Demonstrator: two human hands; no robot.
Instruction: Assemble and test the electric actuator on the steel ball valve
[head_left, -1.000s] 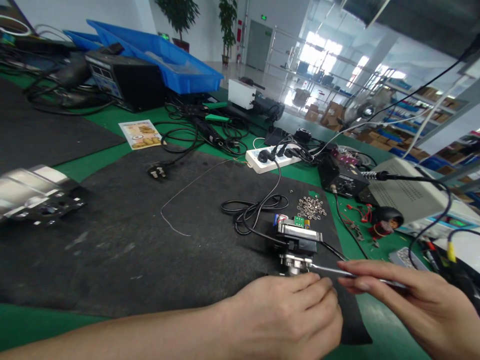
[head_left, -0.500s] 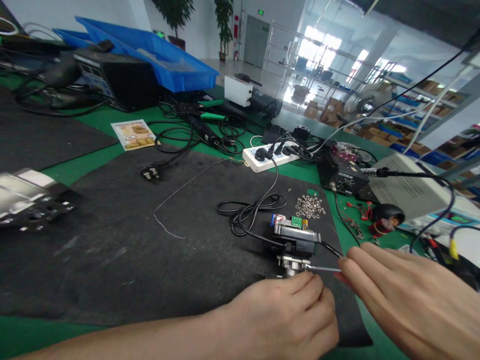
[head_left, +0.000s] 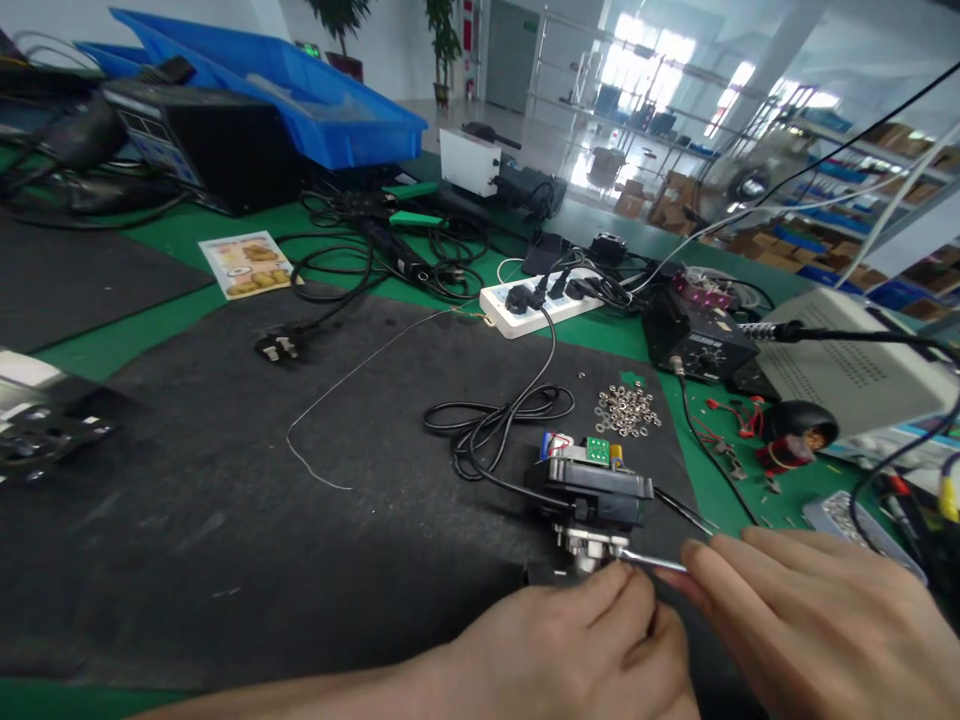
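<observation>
A small motor-like assembly (head_left: 596, 490) with a black body, a metal bracket and a green circuit board on top lies on the black mat. My right hand (head_left: 832, 610) is closed around a slim shiny wrench (head_left: 656, 562), whose tip touches the metal fitting (head_left: 589, 548) at the near side of the assembly. Just below that fitting, my left hand (head_left: 577, 645) has its fingers pinched together. What lies between those fingertips is hidden by the hand. A black cable (head_left: 517, 420) runs from the assembly in loops across the mat.
Loose nuts and washers (head_left: 628, 410) lie in a pile behind the assembly. Farther back stands a white power strip (head_left: 536, 310) with plugs. A soldering station (head_left: 697, 335) and red parts (head_left: 780, 450) sit at right. Another metal unit (head_left: 52, 420) rests at left.
The view has shifted slightly, so the bench contents sit a little differently. Both hands stay at the assembly, and the wrench now slopes more downward to the right.
</observation>
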